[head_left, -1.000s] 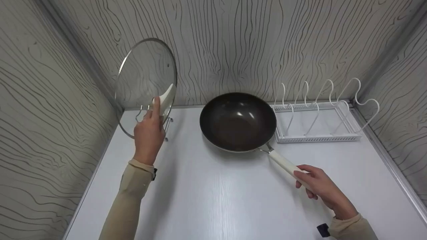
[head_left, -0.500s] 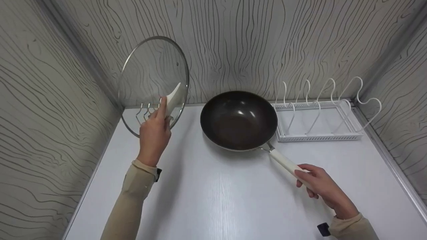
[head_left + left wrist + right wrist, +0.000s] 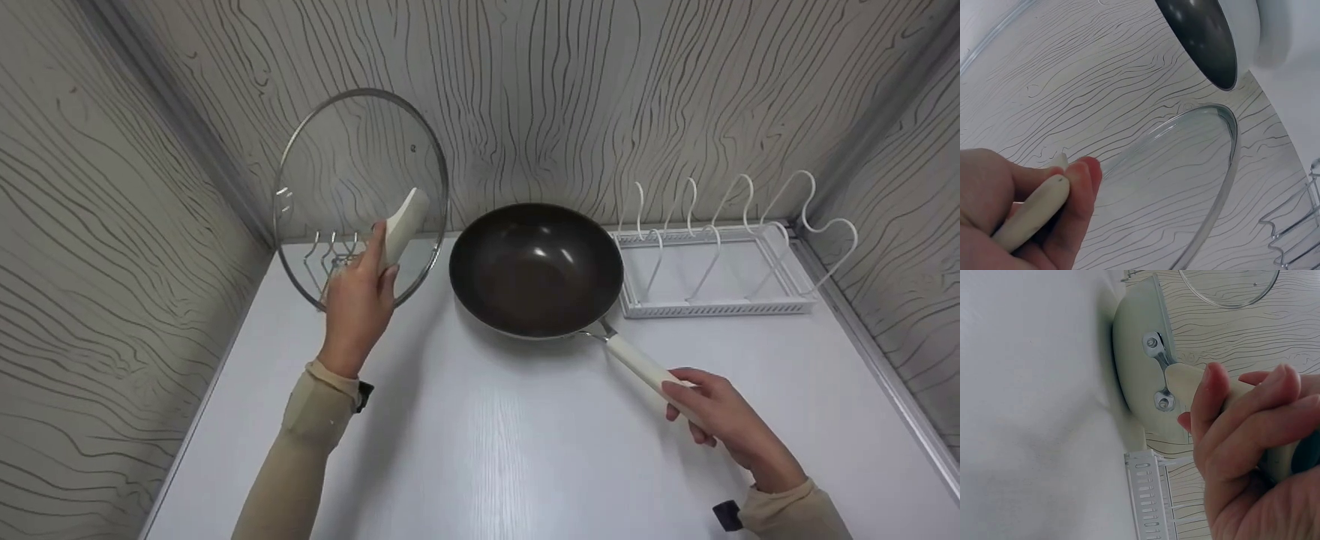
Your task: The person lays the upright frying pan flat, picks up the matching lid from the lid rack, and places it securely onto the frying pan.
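Observation:
A round glass lid (image 3: 352,165) with a metal rim is held up, tilted, on the left side of the head view. My left hand (image 3: 360,300) grips its cream handle (image 3: 405,221); the left wrist view shows fingers curled round that handle (image 3: 1039,211). A wok (image 3: 536,270), dark inside and pale outside, sits on the table right of the lid, apart from it. My right hand (image 3: 712,409) grips the wok's cream handle (image 3: 641,364). In the right wrist view, fingers wrap this handle (image 3: 1190,379), with the wok's pale side (image 3: 1140,365) and metal bracket beyond.
Behind the lid stands a small metal wire rack (image 3: 330,255), seen through the glass. At the wok's right is a white rack (image 3: 712,309) with curved wire dividers. The white table (image 3: 487,442) meets wood-patterned walls (image 3: 525,97) at the back and sides.
My left hand has moved to the right with the lid, which now faces the camera more and has come away from the wire rack. Right hand and wok have stayed in place.

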Available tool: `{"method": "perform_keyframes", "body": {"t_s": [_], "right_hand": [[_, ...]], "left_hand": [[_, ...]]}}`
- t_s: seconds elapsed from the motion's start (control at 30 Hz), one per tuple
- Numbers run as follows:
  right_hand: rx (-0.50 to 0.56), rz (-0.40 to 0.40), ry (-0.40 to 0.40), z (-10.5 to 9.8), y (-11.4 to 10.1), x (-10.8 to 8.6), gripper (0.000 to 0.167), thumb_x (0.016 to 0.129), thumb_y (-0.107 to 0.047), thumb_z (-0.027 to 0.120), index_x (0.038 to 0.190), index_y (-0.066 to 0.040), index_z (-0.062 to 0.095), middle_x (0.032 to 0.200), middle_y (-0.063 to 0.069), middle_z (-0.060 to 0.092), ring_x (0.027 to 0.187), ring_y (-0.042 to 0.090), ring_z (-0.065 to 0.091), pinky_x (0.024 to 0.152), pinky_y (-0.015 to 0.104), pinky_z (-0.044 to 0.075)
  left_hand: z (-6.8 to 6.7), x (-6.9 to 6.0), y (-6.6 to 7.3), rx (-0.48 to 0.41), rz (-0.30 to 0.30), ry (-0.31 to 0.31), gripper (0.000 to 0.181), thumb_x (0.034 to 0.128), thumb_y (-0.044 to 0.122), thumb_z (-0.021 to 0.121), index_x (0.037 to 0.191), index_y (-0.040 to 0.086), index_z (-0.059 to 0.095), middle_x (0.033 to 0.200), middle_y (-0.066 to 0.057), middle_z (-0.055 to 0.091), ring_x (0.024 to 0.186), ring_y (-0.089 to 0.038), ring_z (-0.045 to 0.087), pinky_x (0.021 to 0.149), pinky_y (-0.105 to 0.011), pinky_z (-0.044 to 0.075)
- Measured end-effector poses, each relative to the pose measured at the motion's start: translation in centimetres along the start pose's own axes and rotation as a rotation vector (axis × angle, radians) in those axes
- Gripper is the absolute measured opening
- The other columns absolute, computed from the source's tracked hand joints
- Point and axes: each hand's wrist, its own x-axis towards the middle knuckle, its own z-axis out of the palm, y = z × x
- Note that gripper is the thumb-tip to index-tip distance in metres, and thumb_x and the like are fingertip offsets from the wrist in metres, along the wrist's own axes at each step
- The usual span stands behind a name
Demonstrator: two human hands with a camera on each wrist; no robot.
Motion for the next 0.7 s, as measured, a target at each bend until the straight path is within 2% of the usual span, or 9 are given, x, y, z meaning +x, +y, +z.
{"method": "perform_keyframes", "body": {"t_s": [0.13,0.27,0.53,0.7], "right_hand": [[-0.001,0.004,0.001,0.1,0.0,0.0,0.062,0.108,-0.034,0.055,0.150,0.010,0.040,0.081,0.003,0.068,0.046,0.007,0.047,0.043,0.021,0.040],[-0.002,0.002,0.003,0.1,0.0,0.0,0.061,0.108,-0.034,0.055,0.149,0.009,0.042,0.081,0.003,0.068,0.046,0.007,0.047,0.043,0.021,0.040],[-0.009,0.007,0.001,0.1,0.0,0.1,0.060,0.108,-0.034,0.054,0.149,0.009,0.042,0.081,0.004,0.068,0.046,0.007,0.047,0.043,0.021,0.040],[-0.007,0.019,0.014,0.1,-0.1,0.0,0.059,0.108,-0.033,0.056,0.148,0.008,0.043,0.081,0.004,0.068,0.046,0.007,0.046,0.044,0.021,0.040]], "left_hand": [[0.2,0.0,0.2,-0.068,-0.031,-0.028,0.061,0.1013,0.009,0.066,0.158,0.008,0.042,0.126,-0.031,0.068,0.106,-0.044,0.072,0.088,-0.059,0.059],[0.5,0.1,0.2,-0.123,-0.058,-0.049,0.060,0.1021,0.010,0.065,0.158,0.009,0.042,0.126,-0.030,0.068,0.108,-0.043,0.071,0.090,-0.059,0.058],[1.0,0.0,0.4,-0.201,-0.097,-0.090,0.061,0.1022,0.011,0.065,0.159,0.009,0.041,0.128,-0.032,0.067,0.106,-0.040,0.072,0.085,-0.054,0.061],[1.2,0.0,0.9,-0.255,-0.127,-0.141,0.063,0.1028,0.013,0.065,0.160,0.012,0.039,0.132,-0.030,0.066,0.101,-0.036,0.073,0.075,-0.047,0.064]]}}
